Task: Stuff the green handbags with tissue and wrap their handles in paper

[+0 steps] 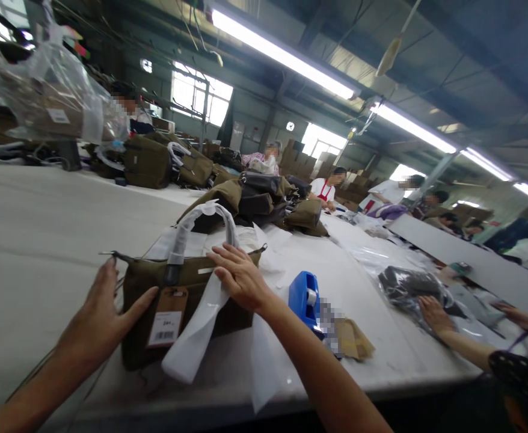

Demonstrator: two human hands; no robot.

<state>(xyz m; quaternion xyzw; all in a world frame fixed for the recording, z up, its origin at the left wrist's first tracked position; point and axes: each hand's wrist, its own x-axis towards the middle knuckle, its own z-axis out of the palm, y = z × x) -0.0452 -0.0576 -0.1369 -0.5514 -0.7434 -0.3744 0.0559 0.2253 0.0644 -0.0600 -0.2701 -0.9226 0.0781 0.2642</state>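
Observation:
An olive-green handbag (232,316) stands on the white table in front of me. Its raised handle (183,234) is wrapped in pale material, and a white strip (196,337) hangs down its front. A brown and white tag (167,319) with a barcode lies against the bag. My left hand (106,307) rests at the bag's left end, thumb and fingers spread apart. My right hand (239,273) lies at the upper right of the bag, over the top of the white strip, with its fingers stretched out.
Right of the bag are a blue tape dispenser (303,297) and brown paper pieces (354,340). Olive bags (255,198) are piled behind. At the right, another person's hand (435,316) touches a plastic-wrapped bag (411,285). A bagged item (61,108) is at upper left.

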